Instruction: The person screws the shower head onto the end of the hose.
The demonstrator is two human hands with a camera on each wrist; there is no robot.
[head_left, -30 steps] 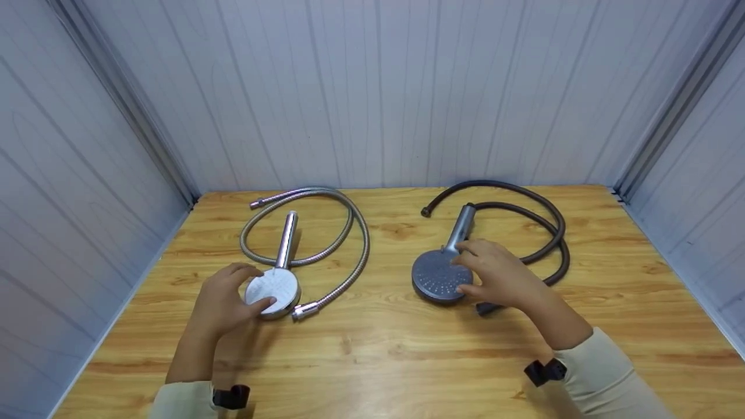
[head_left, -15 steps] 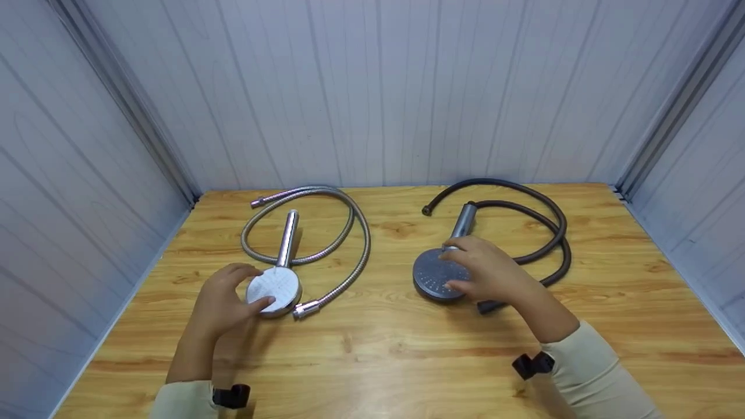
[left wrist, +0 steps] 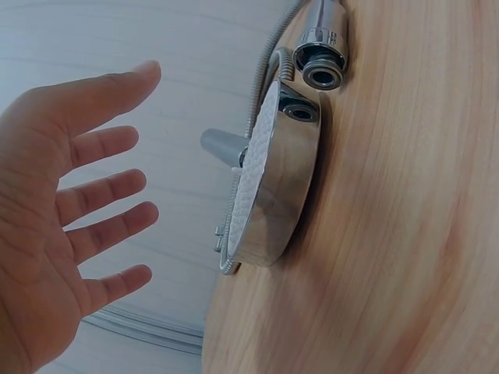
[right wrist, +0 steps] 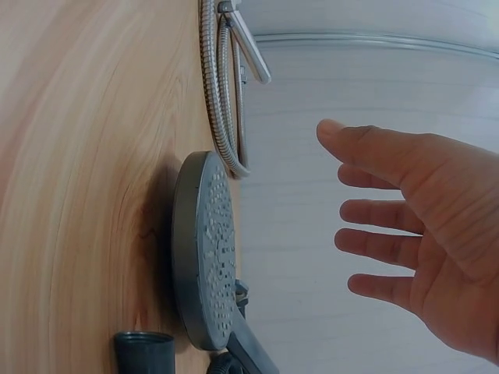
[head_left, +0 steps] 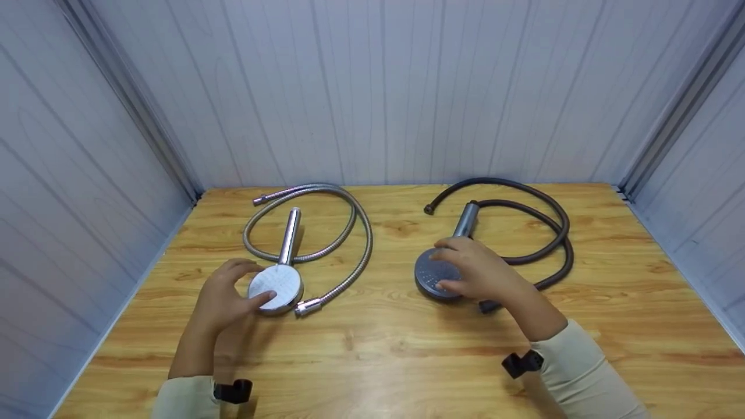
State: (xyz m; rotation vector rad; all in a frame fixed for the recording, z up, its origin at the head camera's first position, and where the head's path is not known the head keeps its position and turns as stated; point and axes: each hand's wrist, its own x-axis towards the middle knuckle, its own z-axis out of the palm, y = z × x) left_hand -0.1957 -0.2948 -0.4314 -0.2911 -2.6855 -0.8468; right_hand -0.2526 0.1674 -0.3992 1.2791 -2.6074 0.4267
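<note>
On the left of the table lies a chrome shower head (head_left: 277,286) with a white face, its handle pointing toward the back wall. My left hand (head_left: 224,299) hovers beside it; the left wrist view shows a gap between the spread fingers (left wrist: 109,187) and the shower head. A dark grey shower head (head_left: 433,273) lies to the right. My right hand (head_left: 480,270) is held over its right part, fingers apart and holding nothing; in the right wrist view the hand (right wrist: 437,226) is clear of the nozzle face (right wrist: 218,249).
A silver metal hose (head_left: 366,233) loops behind the chrome shower head, its nut end near the head. A dark hose (head_left: 559,221) curls behind and right of the grey one. White panel walls (head_left: 378,93) enclose the wooden table (head_left: 361,349) at back and sides.
My right hand has drifted left, farther over the grey shower head. The left hand stays almost in place. Both shower heads and hoses lie as before, with a slight shift of the whole view.
</note>
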